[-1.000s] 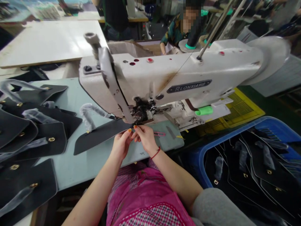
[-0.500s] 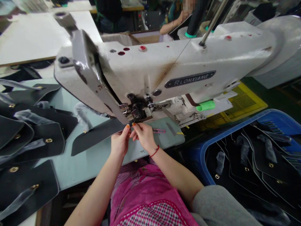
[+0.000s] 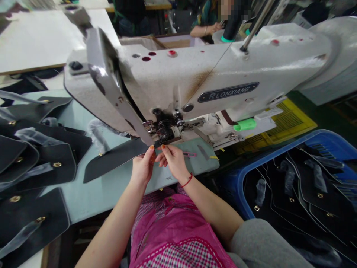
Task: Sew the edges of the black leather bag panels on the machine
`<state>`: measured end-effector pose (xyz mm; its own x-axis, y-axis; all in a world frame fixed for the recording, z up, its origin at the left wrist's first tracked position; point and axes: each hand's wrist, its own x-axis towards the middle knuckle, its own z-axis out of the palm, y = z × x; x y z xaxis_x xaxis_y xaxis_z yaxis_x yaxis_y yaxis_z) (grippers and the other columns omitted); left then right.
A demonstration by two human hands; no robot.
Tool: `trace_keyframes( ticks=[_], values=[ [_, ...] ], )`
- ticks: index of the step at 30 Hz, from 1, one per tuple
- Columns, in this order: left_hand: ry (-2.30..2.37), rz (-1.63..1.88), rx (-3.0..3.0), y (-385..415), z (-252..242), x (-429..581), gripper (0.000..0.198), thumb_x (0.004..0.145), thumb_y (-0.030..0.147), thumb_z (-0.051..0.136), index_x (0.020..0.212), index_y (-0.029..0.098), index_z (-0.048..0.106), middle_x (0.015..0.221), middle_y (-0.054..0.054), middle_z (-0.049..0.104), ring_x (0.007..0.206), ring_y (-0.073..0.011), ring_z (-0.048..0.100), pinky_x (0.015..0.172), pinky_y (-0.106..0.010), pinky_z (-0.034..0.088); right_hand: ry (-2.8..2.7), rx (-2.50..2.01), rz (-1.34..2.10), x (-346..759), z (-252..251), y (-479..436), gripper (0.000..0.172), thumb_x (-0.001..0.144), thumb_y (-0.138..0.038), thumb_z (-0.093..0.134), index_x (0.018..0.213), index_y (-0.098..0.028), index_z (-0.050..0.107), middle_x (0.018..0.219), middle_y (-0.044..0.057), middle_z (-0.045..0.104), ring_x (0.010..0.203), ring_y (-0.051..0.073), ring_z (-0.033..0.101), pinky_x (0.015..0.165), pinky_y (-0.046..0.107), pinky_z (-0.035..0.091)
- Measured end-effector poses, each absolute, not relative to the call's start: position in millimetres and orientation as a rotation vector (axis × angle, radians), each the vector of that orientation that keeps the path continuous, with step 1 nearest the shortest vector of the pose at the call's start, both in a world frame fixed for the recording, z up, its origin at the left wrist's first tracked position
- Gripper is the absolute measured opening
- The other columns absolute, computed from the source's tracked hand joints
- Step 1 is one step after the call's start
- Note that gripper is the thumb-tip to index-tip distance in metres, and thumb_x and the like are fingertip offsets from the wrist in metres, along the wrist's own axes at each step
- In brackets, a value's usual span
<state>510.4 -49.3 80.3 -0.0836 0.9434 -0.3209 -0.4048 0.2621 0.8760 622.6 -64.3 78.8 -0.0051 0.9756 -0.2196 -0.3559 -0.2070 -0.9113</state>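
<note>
A flat black leather panel (image 3: 111, 162) lies on the pale green table, its right end under the head of a sewing machine (image 3: 167, 85). My left hand (image 3: 143, 163) is closed on the panel's near edge, thumb on top. Just right of it, my right hand (image 3: 174, 160) pinches the dark end of the panel between thumb and forefinger, its other fingers curled loosely. Both sets of fingertips are close together, right below the presser foot area. The needle is hidden from me. Pink-handled snips (image 3: 190, 154) lie on the table beside my right hand.
Several black leather pieces with gold fittings and clear wrapping (image 3: 55, 163) are piled at left. A blue basket (image 3: 240, 186) at right holds more. Behind it is a yellow crate (image 3: 295, 115). Across the machine another person's hand (image 3: 213, 29) shows.
My right fingertips have shifted slightly right, widening the gap from my left thumb. The panel stays almost where it was. The other person's hand has lowered.
</note>
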Motion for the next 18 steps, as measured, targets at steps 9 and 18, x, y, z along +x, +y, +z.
trace_keyframes(
  ticks=[9,18],
  values=[
    [1.020,1.130,0.592,-50.6,83.2,509.2,0.035,0.074,0.040,0.078,0.064,0.015,0.055,0.055,0.004,0.047,0.049,-0.0100,0.047,0.050,-0.027,0.041,-0.666,-1.030,1.580,618.3,84.3,-59.1,0.041,0.081,-0.056,0.065,0.083,-0.015,0.068,0.060,0.000,0.067,0.043,0.007,0.055,0.043,0.016,0.035],
    [0.854,1.054,0.387,-49.8,90.0,509.6,0.028,0.073,0.032,0.079,0.077,0.016,0.057,0.058,0.007,0.042,0.050,-0.0073,0.046,0.052,-0.024,0.045,-0.327,-1.028,1.741,613.3,86.9,-53.8,0.036,0.069,-0.047,0.078,0.078,-0.014,0.068,0.061,0.002,0.069,0.044,0.007,0.055,0.040,0.015,0.035]
  ],
)
